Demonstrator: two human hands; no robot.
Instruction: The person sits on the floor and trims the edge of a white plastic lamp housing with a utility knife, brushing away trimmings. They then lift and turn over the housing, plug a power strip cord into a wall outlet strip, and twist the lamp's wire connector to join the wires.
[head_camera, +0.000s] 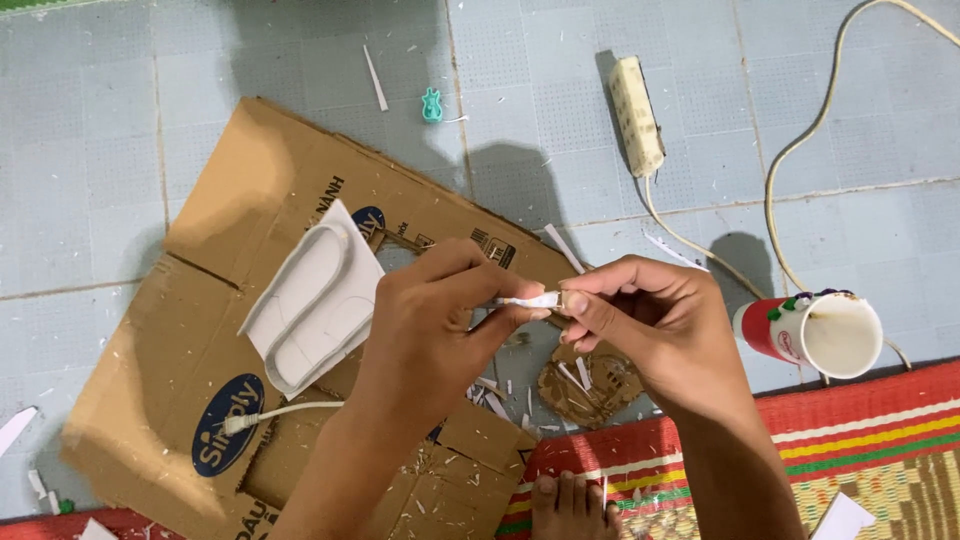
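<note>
White strip (528, 300): pinched between your left hand (435, 320) and right hand (640, 325), above the flattened cardboard box (200, 330) on the floor. You did best keeping both fingertip grips close and steady.

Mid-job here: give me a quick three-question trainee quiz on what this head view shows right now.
1. True or false: both the left hand and the right hand pinch the small white strip.
2. Which thing stands nearest the right hand? A) the power strip B) the red and white paper cup C) the small teal piece
3. What does the white foam cutout lie on?

Key
1. True: fingertips of both hands meet on it.
2. B: the cup lies on its side, just to the hand's right.
3. The flattened brown cardboard spread on the tiled floor.
</note>
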